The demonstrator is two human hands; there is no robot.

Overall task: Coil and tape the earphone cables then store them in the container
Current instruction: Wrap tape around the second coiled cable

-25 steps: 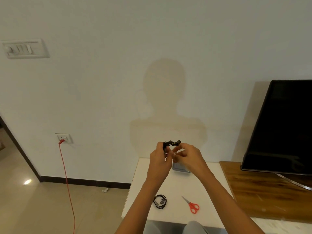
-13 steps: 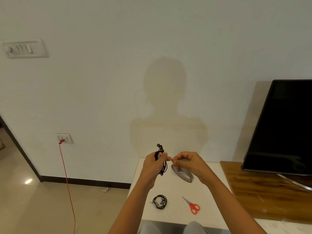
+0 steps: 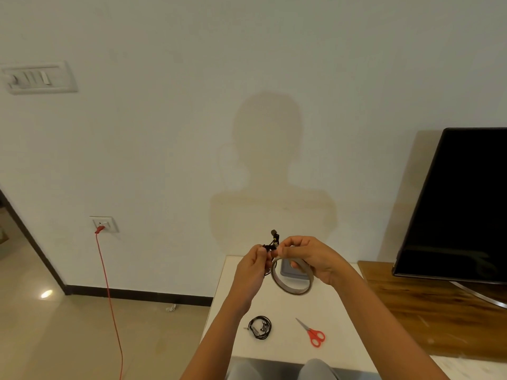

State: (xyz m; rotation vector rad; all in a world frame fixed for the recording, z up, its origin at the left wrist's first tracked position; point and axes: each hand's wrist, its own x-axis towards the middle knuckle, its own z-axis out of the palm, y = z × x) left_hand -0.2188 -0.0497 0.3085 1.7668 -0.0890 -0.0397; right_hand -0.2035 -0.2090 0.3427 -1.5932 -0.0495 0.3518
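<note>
Head view: I see the white table (image 3: 277,349) jutting from the wall, its left edge open to bare floor and its right edge beside a wooden TV stand (image 3: 439,311) carrying a dark TV (image 3: 461,204). Most of the tabletop nearer me is free; a grey container (image 3: 290,270) sits at its far edge by the wall, partly hidden behind the hands.

Versus half a second ago, the tape roll (image 3: 292,283) is lifted off the table and hangs from my right hand (image 3: 310,259), and the hands have closed in on each other.

Left hand (image 3: 252,266) is pinched shut on a black earphone bundle (image 3: 273,244) held above the table, one bud poking upward. Right hand's fingertips meet the bundle too, fingers hooked through the roll.

A second coiled earphone (image 3: 260,327) lies on the near table; red-handled scissors (image 3: 312,333) lie just right of it, apart. A red cable (image 3: 109,297) drops from a wall socket (image 3: 103,224).
</note>
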